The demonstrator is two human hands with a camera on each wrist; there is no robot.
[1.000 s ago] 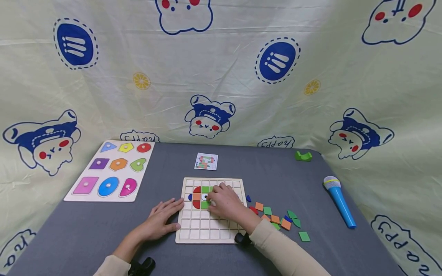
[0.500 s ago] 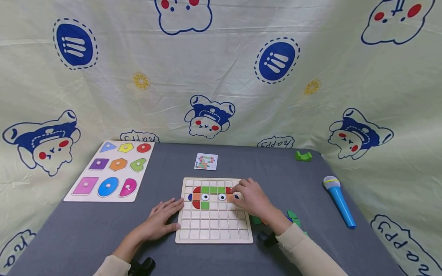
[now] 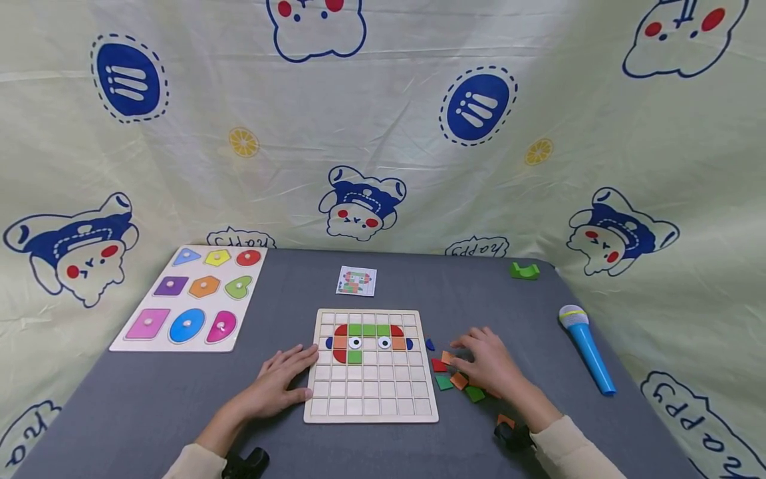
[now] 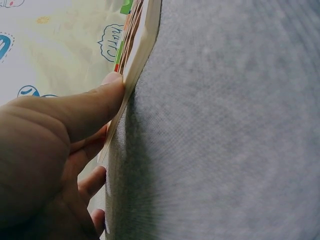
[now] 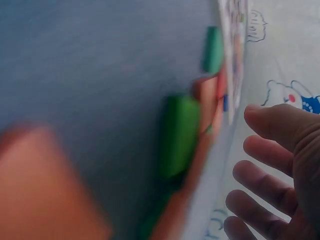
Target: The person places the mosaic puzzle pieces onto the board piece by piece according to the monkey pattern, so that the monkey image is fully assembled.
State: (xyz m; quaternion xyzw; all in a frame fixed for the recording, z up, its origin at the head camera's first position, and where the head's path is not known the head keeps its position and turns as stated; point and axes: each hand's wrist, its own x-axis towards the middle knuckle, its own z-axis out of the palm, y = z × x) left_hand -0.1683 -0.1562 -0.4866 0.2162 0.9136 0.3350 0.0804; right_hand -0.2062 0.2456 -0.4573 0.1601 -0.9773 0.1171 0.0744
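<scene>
The pale grid board (image 3: 371,406) lies flat with its left edge touched by the left hand (image 3: 278,380), and in its upper part sit a row of green tiles (image 3: 368,330) between two red rounded pieces (image 3: 397,330), then two eye tiles (image 3: 384,342) between orange tiles (image 3: 340,342) and blue outer pieces (image 3: 409,344), and lower, at left, one more red and one more green. Near the board's right edge lie scattered loose tiles (image 3: 443,382) in blue, red, orange and green; the right hand (image 3: 487,362) is among them, nearest to an orange one, though whether it touches this I cannot surely tell.
</scene>
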